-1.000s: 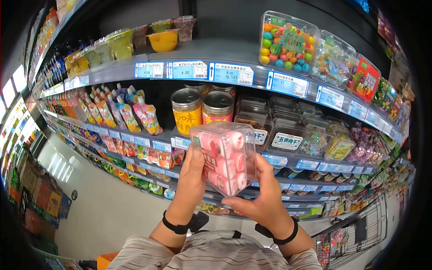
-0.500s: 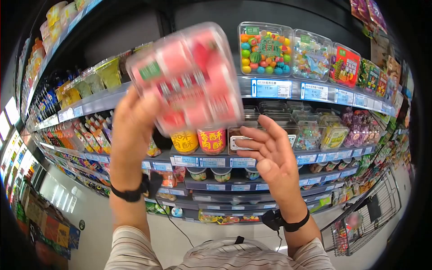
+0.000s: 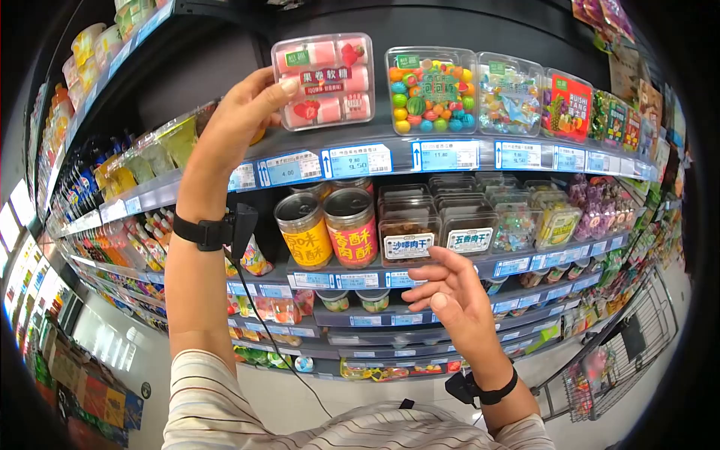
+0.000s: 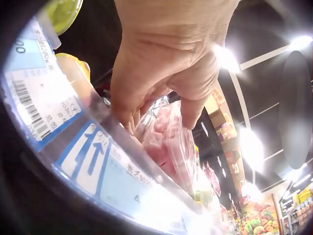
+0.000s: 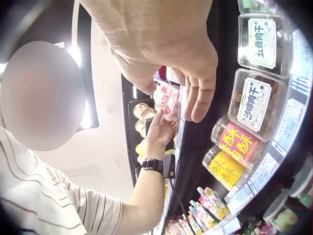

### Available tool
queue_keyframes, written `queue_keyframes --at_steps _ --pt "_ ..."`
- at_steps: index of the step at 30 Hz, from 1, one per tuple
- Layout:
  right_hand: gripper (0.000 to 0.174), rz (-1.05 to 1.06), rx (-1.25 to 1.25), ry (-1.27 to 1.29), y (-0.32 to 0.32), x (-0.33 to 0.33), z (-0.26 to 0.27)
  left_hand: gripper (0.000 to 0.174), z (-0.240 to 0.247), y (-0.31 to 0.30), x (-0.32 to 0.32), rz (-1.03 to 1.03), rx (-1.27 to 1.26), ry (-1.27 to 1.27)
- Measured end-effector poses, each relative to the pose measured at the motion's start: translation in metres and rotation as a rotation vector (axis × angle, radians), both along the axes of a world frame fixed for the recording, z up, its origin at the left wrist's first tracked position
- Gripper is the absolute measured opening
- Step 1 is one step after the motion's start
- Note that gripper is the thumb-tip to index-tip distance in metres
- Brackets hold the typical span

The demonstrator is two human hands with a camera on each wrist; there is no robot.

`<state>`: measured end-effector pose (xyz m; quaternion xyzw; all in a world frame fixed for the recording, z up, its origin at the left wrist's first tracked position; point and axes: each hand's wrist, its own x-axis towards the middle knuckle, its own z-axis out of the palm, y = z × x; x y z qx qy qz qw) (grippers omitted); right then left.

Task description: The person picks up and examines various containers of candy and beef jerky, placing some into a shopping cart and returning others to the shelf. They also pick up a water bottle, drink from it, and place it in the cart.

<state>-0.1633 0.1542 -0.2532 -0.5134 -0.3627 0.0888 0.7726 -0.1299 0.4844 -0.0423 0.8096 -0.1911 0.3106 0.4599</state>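
At the upper shelf, my left hand (image 3: 238,112) grips the left side of a clear plastic box of pink candy rolls (image 3: 326,82), thumb across its front. The box stands upright with its strawberry-printed label facing me. In the left wrist view, thumb and fingers straddle the candy box (image 4: 171,144) just behind the price strip (image 4: 105,156). My right hand (image 3: 457,304) hovers in front of the lower shelf, palm turned inward, fingers loosely bent and holding nothing. Nearest to it are clear tubs of dried meat (image 3: 409,232).
A box of colourful round candies (image 3: 433,90) stands right of the candy rolls, with more candy boxes (image 3: 511,94) beyond. Two cans with yellow (image 3: 304,232) and pink labels sit one shelf down. A wire shopping cart (image 3: 622,360) is at lower right. A cable (image 3: 277,337) hangs from my left wrist.
Both hands held the candy box a second ago. My right hand let go, and my left hand carried the box up to the upper shelf, turning its label toward me.
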Motion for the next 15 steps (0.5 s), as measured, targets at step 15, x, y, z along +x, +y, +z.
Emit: queue_keyframes --at_steps 15 --pt "0.061 0.01 -0.065 0.049 0.0 -0.002 -0.014 0.067 0.001 0.001 0.013 -0.059 0.017 0.202"
